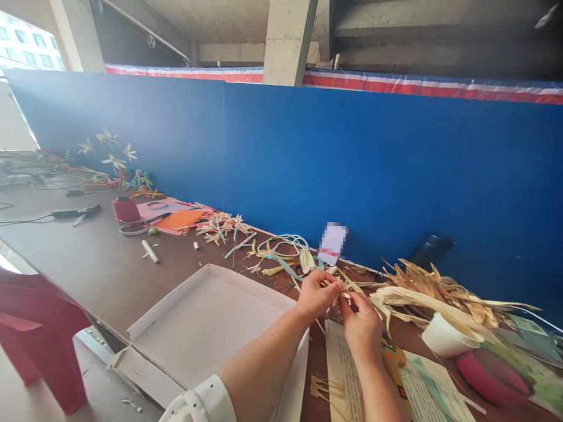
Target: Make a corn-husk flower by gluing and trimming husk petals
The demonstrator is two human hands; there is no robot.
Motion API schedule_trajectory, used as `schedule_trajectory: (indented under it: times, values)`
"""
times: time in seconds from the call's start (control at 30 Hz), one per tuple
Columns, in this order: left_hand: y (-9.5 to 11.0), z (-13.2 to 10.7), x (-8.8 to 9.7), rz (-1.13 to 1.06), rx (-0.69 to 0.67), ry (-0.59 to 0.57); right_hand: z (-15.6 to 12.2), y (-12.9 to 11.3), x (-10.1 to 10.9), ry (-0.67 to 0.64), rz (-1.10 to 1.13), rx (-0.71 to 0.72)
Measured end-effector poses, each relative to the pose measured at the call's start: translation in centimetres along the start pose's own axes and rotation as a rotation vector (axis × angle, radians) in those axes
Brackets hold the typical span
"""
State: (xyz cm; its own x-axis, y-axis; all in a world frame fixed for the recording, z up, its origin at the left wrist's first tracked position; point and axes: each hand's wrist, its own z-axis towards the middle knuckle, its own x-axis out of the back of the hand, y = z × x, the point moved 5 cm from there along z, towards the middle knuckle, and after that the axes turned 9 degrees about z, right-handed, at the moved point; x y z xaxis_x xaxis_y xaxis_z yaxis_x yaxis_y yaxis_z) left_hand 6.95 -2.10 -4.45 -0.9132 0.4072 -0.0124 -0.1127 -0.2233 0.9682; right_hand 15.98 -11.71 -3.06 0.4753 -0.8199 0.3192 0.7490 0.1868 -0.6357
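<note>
My left hand and my right hand meet above the brown table, fingertips pinched together. Between them is a small pale piece of corn husk, mostly hidden by the fingers. Just beyond the hands lie pale husk strips and a coil of light blue-green cord. To the right is a heap of dry corn husks. Printed sheets lie under my right forearm, and a shallow white box lid sits beneath my left forearm.
A white paper cup tilts beside a dark red object at right. Husk flowers, orange paper and a red spool lie farther left. A blue partition borders the table's back; a red stool stands left.
</note>
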Motion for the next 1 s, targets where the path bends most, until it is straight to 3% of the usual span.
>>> schedule_trajectory:
  times: [0.43, 1.0]
  values:
    - [0.34, -0.14, -0.02, -0.032, 0.087, -0.014, -0.19, 0.62, -0.09, 0.017, -0.023, -0.005]
    - [0.18, -0.21, 0.05, -0.02, 0.066, 0.024, -0.19, 0.89, -0.1, 0.042, -0.049, 0.028]
